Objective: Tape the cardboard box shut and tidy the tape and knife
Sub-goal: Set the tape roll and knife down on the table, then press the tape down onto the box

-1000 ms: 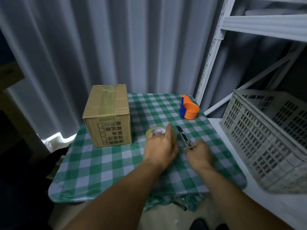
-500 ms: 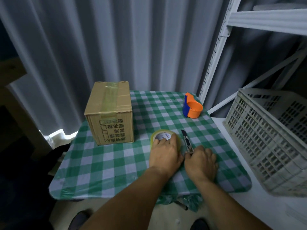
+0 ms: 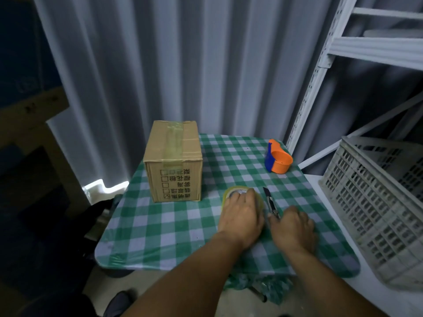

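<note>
- The brown cardboard box (image 3: 174, 161) stands at the far left of the green checked table (image 3: 160, 229), a strip of clear tape over its top seam, so sealing looks done.
- Tidying is in hand: best to lay both tools flat and side by side, blade pointing away.
- The left hand (image 3: 240, 216) lies palm-down, clamped over the yellowish tape roll (image 3: 235, 193).
- The right hand (image 3: 293, 227), fingers curled, pinches the near end of the dark utility knife (image 3: 270, 202), just right of the roll.
</note>
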